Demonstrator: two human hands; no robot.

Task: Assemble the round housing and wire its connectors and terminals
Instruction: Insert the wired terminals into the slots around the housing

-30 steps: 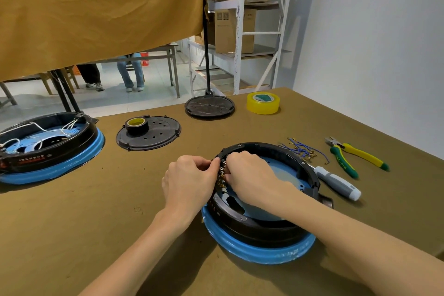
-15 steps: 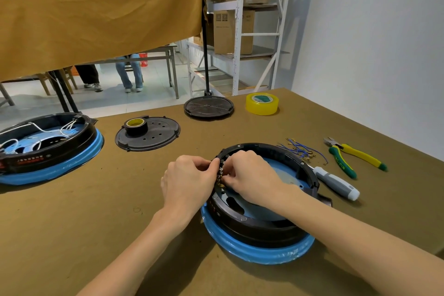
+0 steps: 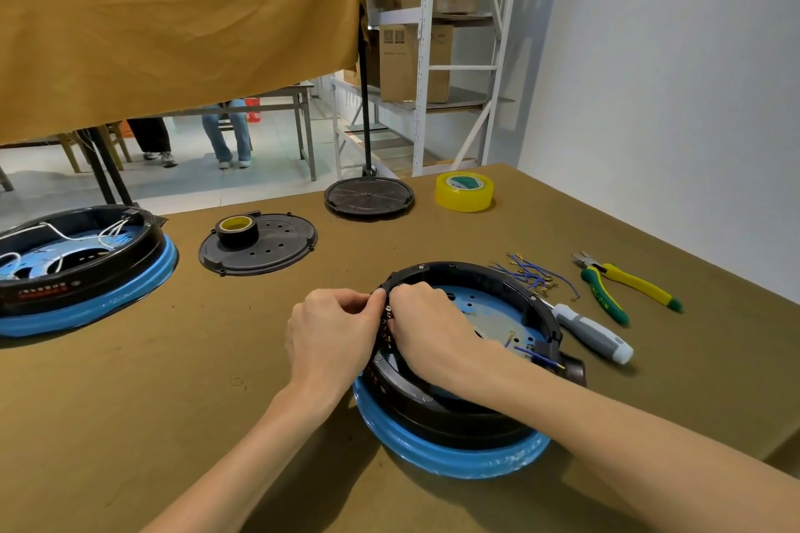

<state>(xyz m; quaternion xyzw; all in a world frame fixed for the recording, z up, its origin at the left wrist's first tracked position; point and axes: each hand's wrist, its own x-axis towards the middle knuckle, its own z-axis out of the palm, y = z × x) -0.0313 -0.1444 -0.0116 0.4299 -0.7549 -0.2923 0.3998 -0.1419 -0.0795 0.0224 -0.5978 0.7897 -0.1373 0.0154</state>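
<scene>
Both hands at round housing (image 3: pixel 454 411) rim: left hand (image 3: pixel 329 333) and right hand (image 3: pixel 428 325) curled, pinching terminal strip (image 3: pixel 386 322) on tabletop (image 3: pixel 173 402).

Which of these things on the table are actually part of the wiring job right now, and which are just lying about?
In use: round housing, terminal row, left hand, right hand.

Lying about: blue wires, screwdriver, pliers, yellow tape, black tape, second housing.

matt olive cloth covers the table (image 3: pixel 130 402); the round housing (image 3: pixel 454 411) is glossy black plastic.
</scene>
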